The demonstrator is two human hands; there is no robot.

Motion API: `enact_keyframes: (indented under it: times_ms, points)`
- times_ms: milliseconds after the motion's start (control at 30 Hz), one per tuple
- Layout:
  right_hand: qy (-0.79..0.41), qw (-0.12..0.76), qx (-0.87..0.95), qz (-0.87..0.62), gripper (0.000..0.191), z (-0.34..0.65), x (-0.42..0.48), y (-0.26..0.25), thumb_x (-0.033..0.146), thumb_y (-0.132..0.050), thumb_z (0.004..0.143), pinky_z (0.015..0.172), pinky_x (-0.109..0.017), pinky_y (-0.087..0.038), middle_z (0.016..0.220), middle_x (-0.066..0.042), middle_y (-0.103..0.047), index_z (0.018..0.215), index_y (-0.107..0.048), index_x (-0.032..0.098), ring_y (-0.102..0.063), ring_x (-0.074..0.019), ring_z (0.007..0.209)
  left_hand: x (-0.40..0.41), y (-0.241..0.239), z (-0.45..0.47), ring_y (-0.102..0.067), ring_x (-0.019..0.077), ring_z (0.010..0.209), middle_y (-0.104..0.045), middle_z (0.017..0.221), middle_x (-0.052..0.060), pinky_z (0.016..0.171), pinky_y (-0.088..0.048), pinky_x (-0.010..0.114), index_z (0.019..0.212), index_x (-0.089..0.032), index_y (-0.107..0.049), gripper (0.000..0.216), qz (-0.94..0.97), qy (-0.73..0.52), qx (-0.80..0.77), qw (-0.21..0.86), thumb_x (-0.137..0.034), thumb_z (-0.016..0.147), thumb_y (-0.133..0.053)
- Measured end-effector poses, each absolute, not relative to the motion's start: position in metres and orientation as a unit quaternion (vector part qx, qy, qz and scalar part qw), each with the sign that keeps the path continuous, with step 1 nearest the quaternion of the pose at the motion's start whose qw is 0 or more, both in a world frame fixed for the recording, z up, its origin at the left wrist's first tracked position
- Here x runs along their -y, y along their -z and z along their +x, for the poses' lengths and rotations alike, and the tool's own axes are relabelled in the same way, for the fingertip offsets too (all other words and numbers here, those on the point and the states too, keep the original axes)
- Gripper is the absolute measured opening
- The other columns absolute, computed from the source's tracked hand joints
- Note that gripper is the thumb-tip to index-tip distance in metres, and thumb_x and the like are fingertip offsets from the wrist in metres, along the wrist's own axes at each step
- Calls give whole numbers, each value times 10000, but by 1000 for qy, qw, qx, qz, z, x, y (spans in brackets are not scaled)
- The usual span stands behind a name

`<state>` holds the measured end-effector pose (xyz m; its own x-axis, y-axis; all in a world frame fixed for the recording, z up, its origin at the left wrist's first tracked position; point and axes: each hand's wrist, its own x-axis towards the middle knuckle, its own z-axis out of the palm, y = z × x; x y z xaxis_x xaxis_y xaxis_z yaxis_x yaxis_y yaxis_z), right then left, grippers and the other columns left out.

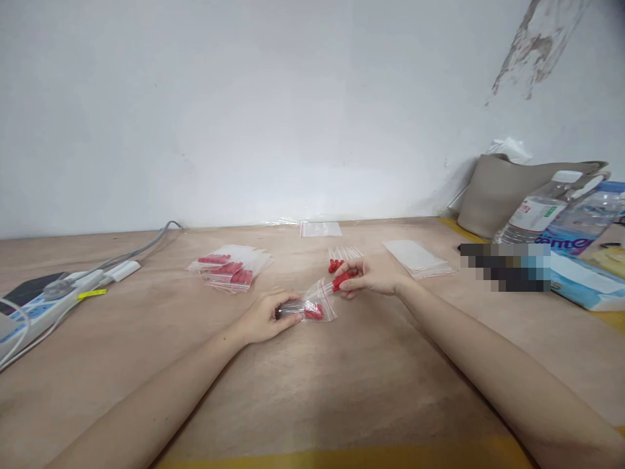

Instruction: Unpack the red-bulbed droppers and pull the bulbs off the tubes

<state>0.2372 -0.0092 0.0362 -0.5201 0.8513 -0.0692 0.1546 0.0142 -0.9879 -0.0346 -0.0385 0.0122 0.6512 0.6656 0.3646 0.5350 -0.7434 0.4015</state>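
Note:
My left hand [267, 316] is closed on the near end of a small clear zip bag [312, 305] that lies on the wooden table [312, 391] and holds red-capped pieces. My right hand [374, 275] pinches a red-capped tube [343, 280] at the bag's open mouth. Just behind my right hand lie loose red-capped clear tubes [342, 258]. To the left sits a pile of filled zip bags [230, 268] with red pieces inside.
A stack of unfilled clear bags [418, 258] lies right of my right hand, and one more bag [321, 228] by the wall. A power strip with cables [53, 296] is at the left. A beige bag [508, 192], water bottles [541, 212] and a tissue pack [586, 281] stand at the right.

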Motion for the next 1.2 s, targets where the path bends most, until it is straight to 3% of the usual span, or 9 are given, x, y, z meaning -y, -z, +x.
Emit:
enact_keyframes:
  times_ms: [233,367,467,567,700,833,933,1067,1200]
  points:
    - [-530,447,601,-397,357,273,-11,-56,232,-734,561,620,-251,-480,759,-15,-653,890,-608,172,-598,-110,654,38,-12,-35,-567,150,784,-637,915,34,669,-437,251,1075,-191,-562,327,898,-244,-341,133,-358,795,-541]
    - [-365,556,600,-443,241,259,-24,-59,275,-636,666,659,-267,-473,787,-38,-642,864,-573,152,-595,-115,685,37,-12,-34,-562,150,780,-636,896,32,678,-430,257,1070,-191,-563,328,900,-249,-336,125,-363,792,-545]
    - [-108,462,722,-504,247,228,-30,-52,228,-478,775,681,-268,-461,847,-64,-631,994,-542,132,-588,-129,744,37,-12,-34,-564,152,794,-633,915,37,681,-432,259,1072,-189,-559,327,900,-250,-335,128,-362,795,-539]
    - [-42,396,766,-505,252,196,-33,-40,124,-451,750,737,-278,-424,879,-66,-621,969,-575,148,-566,-155,814,38,-12,-33,-563,156,810,-630,920,41,694,-434,264,1065,-185,-562,319,900,-251,-333,126,-356,797,-536]
    - [-8,313,809,-498,240,174,-33,-28,74,-468,725,765,-285,-384,938,-100,-601,906,-609,144,-539,-186,878,39,-13,-33,-562,162,828,-631,932,47,711,-436,273,1063,-184,-564,319,902,-250,-330,122,-357,797,-536]
    - [6,224,848,-480,166,176,-32,-28,167,-593,704,755,-271,-372,954,-93,-593,866,-625,155,-535,-186,864,38,-12,-34,-560,168,829,-631,933,49,735,-440,293,1062,-186,-563,320,903,-243,-333,126,-366,800,-528]
    - [17,179,856,-485,123,182,-29,-31,232,-588,739,773,-313,-354,952,-103,-596,828,-632,160,-529,-214,890,37,-12,-34,-559,172,846,-627,948,48,754,-438,301,1066,-189,-560,316,904,-242,-329,125,-361,802,-527]
    - [27,155,855,-495,169,187,-23,-35,269,-577,752,821,-402,-312,966,-110,-607,880,-633,175,-512,-265,952,38,-12,-34,-562,175,855,-624,954,56,746,-443,294,1066,-180,-558,323,904,-244,-328,128,-364,802,-528]
    - [20,178,853,-490,259,195,-20,-39,283,-567,751,842,-378,-323,1038,-82,-601,991,-609,196,-512,-233,983,39,-13,-33,-565,174,834,-627,912,51,740,-443,293,1072,-179,-559,329,904,-241,-331,124,-364,802,-527]
